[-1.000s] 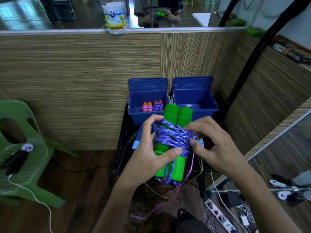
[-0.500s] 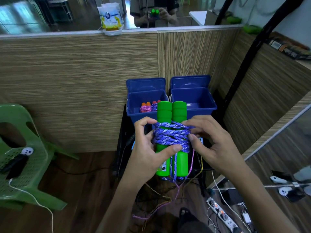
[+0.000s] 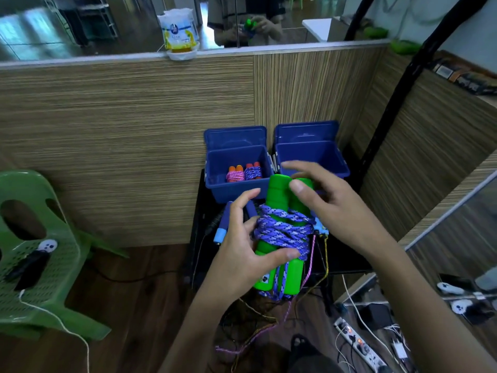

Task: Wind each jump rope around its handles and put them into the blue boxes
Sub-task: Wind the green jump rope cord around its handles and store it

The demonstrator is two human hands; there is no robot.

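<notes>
A jump rope with two green handles (image 3: 277, 192) stands upright, its purple cord (image 3: 285, 232) wound around the middle. My left hand (image 3: 242, 254) grips the bundle from the left, thumb across the lower coils. My right hand (image 3: 330, 205) has its thumb and fingers around the tops of the handles. Behind them stand two open blue boxes: the left box (image 3: 236, 157) holds two wound ropes with orange handles (image 3: 243, 172), the right box (image 3: 312, 154) shows nothing inside.
A blue-handled rope (image 3: 224, 224) lies on the black stand (image 3: 199, 211) under my left hand, with loose pink and yellow cords (image 3: 312, 265) hanging down. A green plastic chair (image 3: 40, 254) stands at left. Power strips and cables (image 3: 357, 340) lie on the floor at right.
My right hand has left the purple coils and risen to the tops of the green handles. The bundle has stayed in my left hand.
</notes>
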